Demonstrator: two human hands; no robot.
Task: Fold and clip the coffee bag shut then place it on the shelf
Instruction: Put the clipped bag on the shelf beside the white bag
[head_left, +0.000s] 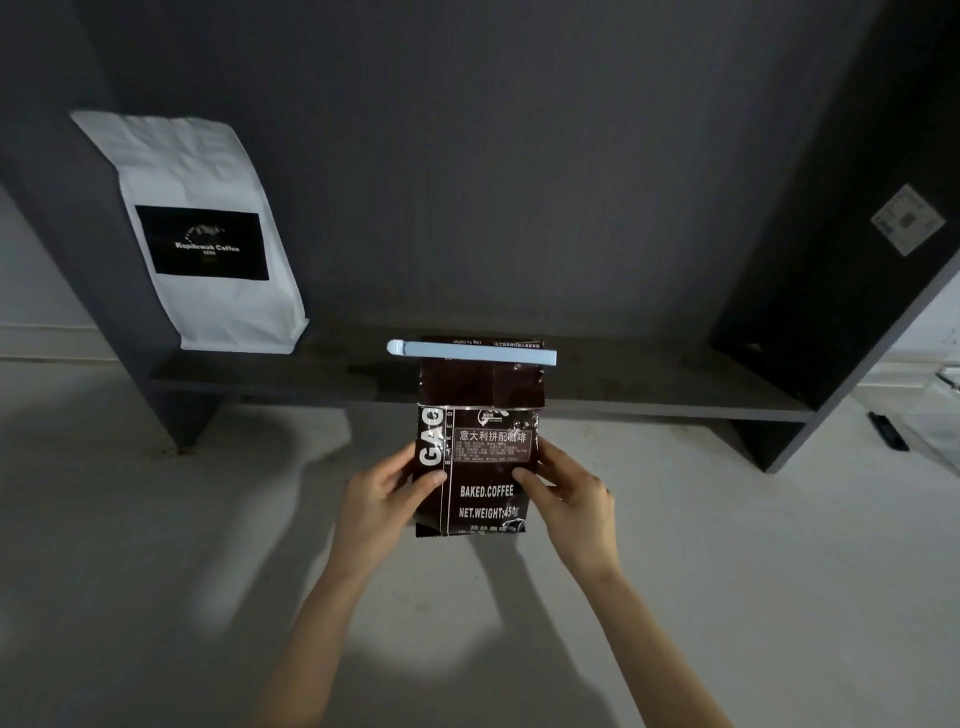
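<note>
Now the left hand (387, 488) and right hand (563, 493) each grip a side of the shiny dark brown coffee bag (478, 447), likely to keep it upright. A pale blue plastic clip (471, 352) seals its folded top. The dark grey shelf (649, 387) waits at twelve o'clock, above a pale floor (156, 545).

coffee bag (480, 457): glossy foil | clip (471, 352): smooth plastic | white bag (202, 234): matt paper

shelf (649, 387): dark, low | on it: white coffee bag (208, 234), left end, upright
</note>
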